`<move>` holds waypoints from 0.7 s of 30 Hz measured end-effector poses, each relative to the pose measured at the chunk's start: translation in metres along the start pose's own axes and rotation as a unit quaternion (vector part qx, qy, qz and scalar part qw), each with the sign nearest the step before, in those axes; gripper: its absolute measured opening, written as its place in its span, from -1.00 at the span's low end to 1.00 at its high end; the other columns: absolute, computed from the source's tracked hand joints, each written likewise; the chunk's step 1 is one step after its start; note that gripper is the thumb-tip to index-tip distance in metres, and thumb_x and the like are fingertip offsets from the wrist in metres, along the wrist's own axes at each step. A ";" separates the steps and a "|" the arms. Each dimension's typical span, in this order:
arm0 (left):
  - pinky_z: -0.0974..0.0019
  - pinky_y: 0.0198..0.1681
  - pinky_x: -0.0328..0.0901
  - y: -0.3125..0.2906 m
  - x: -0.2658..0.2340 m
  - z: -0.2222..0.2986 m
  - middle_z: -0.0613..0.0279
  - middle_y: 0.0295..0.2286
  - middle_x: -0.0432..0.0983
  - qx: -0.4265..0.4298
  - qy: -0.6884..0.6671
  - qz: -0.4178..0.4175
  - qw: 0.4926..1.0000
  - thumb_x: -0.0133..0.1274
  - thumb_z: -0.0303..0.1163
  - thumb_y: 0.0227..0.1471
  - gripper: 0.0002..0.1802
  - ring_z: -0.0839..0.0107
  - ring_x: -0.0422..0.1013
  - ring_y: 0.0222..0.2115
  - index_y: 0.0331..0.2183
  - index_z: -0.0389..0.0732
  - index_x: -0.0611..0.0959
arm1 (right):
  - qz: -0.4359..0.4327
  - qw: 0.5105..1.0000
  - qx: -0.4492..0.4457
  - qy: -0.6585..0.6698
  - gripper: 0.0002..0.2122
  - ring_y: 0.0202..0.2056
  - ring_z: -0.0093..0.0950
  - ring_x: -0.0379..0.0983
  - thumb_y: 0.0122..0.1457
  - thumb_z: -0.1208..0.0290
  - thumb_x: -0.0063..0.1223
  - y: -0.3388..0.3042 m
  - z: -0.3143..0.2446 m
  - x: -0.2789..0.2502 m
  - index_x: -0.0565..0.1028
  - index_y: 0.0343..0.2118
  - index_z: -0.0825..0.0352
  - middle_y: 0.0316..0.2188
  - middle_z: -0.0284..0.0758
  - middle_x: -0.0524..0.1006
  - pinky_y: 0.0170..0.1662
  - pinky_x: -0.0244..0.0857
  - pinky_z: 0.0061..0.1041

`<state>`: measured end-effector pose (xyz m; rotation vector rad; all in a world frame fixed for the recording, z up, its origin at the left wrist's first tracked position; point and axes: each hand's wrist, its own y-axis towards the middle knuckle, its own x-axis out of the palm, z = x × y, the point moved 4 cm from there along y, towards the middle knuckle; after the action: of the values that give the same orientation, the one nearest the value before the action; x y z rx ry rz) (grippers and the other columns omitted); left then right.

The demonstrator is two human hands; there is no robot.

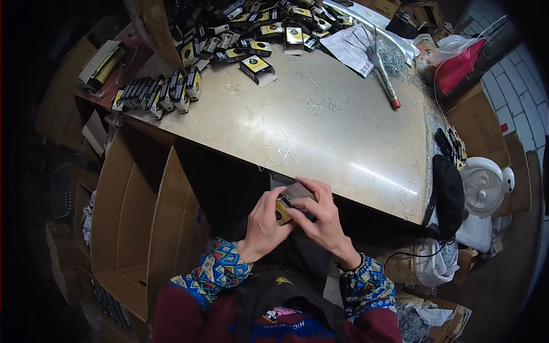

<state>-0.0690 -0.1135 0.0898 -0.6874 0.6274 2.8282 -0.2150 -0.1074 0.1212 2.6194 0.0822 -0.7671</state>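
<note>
Just past the table's near edge, my two hands hold a small black-and-yellow carton (281,214) between them. My left hand (262,224) grips its left side with bent fingers. My right hand (322,212) closes on it from the right, with the thumb across the front and fingers over the far side. A grey, flat-sided part (296,193) shows at the carton's upper end; whether it is a flap or the contents I cannot tell. Small bent wire pieces (281,153) lie on the table beyond my hands.
Many similar cartons (251,47) are heaped at the table's (354,154) far side. A row of cartons (157,94) stands at its left corner. Large open cardboard boxes (134,211) are at my left. A wire bundle (382,74) and paper lie far right, a white fan (483,187) beyond.
</note>
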 end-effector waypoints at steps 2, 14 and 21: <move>0.11 -0.19 0.36 0.002 -0.001 0.002 -0.07 -0.21 0.42 0.026 0.027 -0.008 0.999 0.32 -0.50 -0.32 -0.23 -0.05 0.42 -0.23 -0.01 -0.33 0.35 | 0.017 0.993 0.090 0.077 -0.89 -0.03 -0.24 0.40 0.00 0.51 0.24 -0.001 0.004 0.006 0.57 -0.39 0.37 0.00 -0.12 0.45 -0.03 0.33 -0.36; 0.19 -0.14 0.38 0.009 -0.008 -0.008 -0.11 -0.18 0.48 -0.126 -0.139 -0.052 0.981 0.38 -0.28 -0.20 -0.19 0.06 0.48 -0.15 0.03 -0.30 0.31 | -0.018 0.994 0.047 0.100 -0.45 0.14 -0.34 0.30 0.02 0.50 0.23 0.009 0.000 -0.008 0.34 0.13 0.36 0.16 -0.13 0.33 0.14 0.20 -0.43; 0.30 -0.07 0.34 0.011 -0.005 -0.005 0.09 -0.16 0.49 -0.182 -0.181 -0.096 0.962 0.37 -0.31 -0.17 -0.18 0.40 0.43 -0.15 0.07 -0.29 0.30 | 0.061 0.914 0.194 0.351 -0.55 0.05 -0.45 0.34 0.13 0.50 0.17 0.001 0.012 -0.002 0.35 0.09 0.41 0.09 -0.22 0.39 0.08 0.26 -0.49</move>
<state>-0.0654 -0.1255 0.0918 -0.2412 -0.0202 2.7986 -0.2227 -0.1130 0.1136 3.1093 -0.0385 0.2660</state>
